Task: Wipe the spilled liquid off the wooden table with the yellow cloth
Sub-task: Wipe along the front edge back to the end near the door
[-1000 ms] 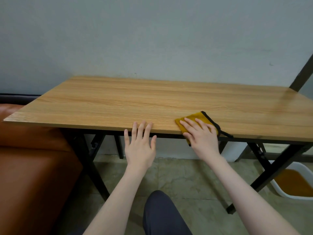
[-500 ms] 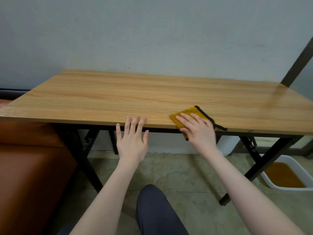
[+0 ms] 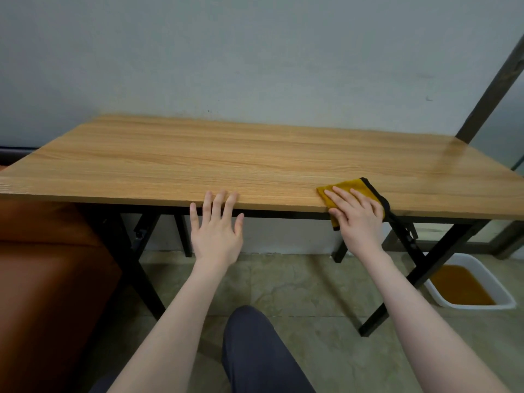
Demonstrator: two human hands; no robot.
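the counter (image 3: 226,163) is light wood-grain board, smooth with a soft sheen toward its far right corner, on matt black metal legs (image 3: 136,268). the yellow cloth (image 3: 347,187) looks like nappy fabric, matt, edged in black binding. the floor (image 3: 297,282) is glossy stone-look tile. a white plastic tub (image 3: 482,268) looks smooth. the brown seat (image 3: 42,279) looks like smooth leather. the wall (image 3: 255,58) is matt paint.

Both forearms were bare to the lower frame edge, with no sleeves, watch or rings visible. The left hand (image 3: 217,231) and right hand (image 3: 357,219) were ungloved. One leg (image 3: 261,353) wore dark grey-blue trousers of smooth, plain fabric.
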